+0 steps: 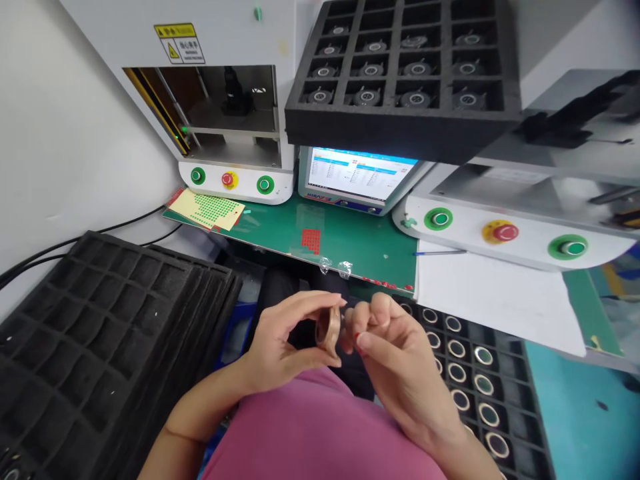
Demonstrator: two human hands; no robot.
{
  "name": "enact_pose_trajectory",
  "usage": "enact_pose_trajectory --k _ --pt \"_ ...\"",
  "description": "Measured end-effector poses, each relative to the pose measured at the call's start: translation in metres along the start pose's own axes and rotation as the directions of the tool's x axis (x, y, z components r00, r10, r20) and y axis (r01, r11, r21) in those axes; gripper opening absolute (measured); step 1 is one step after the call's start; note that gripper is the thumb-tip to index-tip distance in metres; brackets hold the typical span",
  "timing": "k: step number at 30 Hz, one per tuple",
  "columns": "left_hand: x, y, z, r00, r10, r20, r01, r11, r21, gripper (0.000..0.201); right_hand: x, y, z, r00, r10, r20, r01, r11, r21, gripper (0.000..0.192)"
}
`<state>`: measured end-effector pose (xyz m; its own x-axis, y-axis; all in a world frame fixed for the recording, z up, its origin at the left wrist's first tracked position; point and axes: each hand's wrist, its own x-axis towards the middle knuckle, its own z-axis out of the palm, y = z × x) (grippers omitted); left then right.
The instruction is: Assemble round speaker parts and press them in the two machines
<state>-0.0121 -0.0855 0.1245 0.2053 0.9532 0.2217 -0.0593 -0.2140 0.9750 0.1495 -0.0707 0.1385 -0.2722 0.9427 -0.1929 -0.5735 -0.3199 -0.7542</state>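
My left hand (pixel 285 340) holds a round copper-coloured ring part (pixel 328 326) on edge between thumb and fingers, close in front of my body. My right hand (pixel 395 353) is pressed against the other side of the part, its fingertips pinched on something small and red. Just right of my hands, a black foam tray (pixel 505 400) carries several metal rings in its square cells.
A stack of empty black foam trays (pixel 100 347) lies at my left. The green bench (pixel 360 240) holds sticker sheets (pixel 213 210), a monitor (pixel 360 175) and two white machines with green and red buttons. A foam tray of parts (pixel 400 67) sits overhead.
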Motion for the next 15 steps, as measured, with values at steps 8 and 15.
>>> enact_pose_trajectory --k 8,15 --pt "0.01 -0.002 0.004 0.945 0.326 0.006 -0.325 0.941 0.089 0.063 -0.01 -0.003 0.005 0.985 0.135 0.111 -0.154 0.971 0.185 0.036" --pt "0.013 0.0 0.004 0.941 0.336 0.029 -0.338 0.936 0.101 0.061 -0.012 -0.005 0.005 0.984 0.143 0.109 -0.164 0.963 0.213 0.036"
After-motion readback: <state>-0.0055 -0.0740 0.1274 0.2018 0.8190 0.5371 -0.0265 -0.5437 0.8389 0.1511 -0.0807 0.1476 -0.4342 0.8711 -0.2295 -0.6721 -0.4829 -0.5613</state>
